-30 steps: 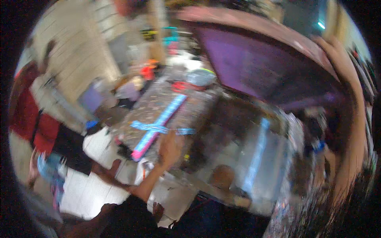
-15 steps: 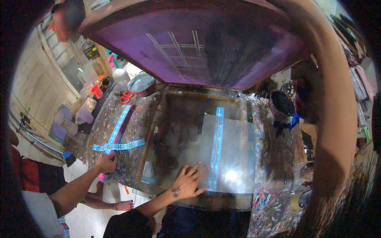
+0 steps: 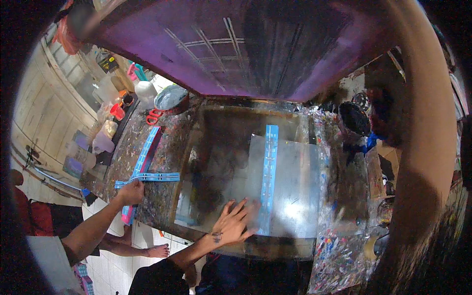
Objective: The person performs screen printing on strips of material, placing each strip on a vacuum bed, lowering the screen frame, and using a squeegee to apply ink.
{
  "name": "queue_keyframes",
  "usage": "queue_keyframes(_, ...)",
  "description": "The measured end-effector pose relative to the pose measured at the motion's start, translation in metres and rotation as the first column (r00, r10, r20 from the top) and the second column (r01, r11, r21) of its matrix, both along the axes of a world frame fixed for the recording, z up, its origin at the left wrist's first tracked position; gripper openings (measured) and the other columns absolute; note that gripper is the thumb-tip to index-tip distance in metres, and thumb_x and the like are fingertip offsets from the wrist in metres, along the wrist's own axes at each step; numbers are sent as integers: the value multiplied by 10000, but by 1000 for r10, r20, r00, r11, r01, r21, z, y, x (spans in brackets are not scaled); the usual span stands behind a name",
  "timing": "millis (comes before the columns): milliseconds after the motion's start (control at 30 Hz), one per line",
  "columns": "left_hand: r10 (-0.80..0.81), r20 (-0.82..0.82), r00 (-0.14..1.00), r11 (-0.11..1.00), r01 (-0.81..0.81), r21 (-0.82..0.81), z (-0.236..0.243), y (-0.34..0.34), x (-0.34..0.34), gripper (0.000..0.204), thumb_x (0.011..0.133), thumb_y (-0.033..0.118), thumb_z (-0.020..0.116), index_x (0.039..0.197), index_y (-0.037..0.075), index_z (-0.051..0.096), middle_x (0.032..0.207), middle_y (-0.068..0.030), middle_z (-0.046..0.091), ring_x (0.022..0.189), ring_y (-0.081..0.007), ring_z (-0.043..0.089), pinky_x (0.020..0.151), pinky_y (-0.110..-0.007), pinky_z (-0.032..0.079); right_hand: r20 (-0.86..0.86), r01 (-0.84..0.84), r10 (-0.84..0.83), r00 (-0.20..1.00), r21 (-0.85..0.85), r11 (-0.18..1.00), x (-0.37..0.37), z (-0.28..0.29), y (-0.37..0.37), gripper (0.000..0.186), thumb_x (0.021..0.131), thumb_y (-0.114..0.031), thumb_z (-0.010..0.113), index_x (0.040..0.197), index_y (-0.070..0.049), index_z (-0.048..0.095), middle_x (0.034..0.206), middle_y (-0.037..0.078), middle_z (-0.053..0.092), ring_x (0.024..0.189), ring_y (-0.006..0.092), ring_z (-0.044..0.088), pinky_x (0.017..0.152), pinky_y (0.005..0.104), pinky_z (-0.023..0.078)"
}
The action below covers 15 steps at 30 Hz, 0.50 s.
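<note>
My left hand lies over the glass-like work surface, its fingers spread. The fingertips reach the left edge of a long blue printed strip, and a blur hides whether they touch it. That strip lies lengthwise on a translucent sheet. On the right my bare forearm rises to the top edge beside a raised screen-printing frame with purple mesh; my right hand is out of view. At the left, a co-worker's hand grips the crossing of more blue strips stacked on the table.
Red-handled scissors and a tub of grey paste stand at the back left. A dark ink bucket sits at the back right. A tape roll lies at the paint-spattered right edge. The co-worker stands close on the left.
The raised frame sits a little higher and further left in the picture. The co-worker's hand has moved up to the strips' crossing, and the crosswise strip is straighter. My left hand stays nearly still.
</note>
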<state>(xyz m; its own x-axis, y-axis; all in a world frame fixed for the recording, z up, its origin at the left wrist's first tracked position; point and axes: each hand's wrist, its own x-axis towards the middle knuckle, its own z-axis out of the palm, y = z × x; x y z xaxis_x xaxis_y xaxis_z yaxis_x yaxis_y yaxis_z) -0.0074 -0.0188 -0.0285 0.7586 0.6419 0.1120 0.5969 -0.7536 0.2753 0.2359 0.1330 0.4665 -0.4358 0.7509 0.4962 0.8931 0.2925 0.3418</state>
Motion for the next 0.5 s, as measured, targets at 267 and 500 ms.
queue_keyframes(267,-1,-36,999,995,5,99,0,-2,1,727,1021,530,506,1609,133,349,1652,-45,375,1538,-300,284,1214,-571,195,-6,-1,1,1000,1,1000,-3,1,2,412,1036,-362,464,1350,-193,670,1370,209,646,1270,380,614,1087,463,433)
queue_keyframes(500,-15,-1,1000,998,15,58,2,0,0,730,1035,553,452,1625,145,316,1691,-32,304,1546,-297,261,1219,-580,177,9,34,-35,999,11,999,-3,-2,0,394,1040,-342,465,1338,-195,677,1360,202,653,1277,374,611,1092,458,432)
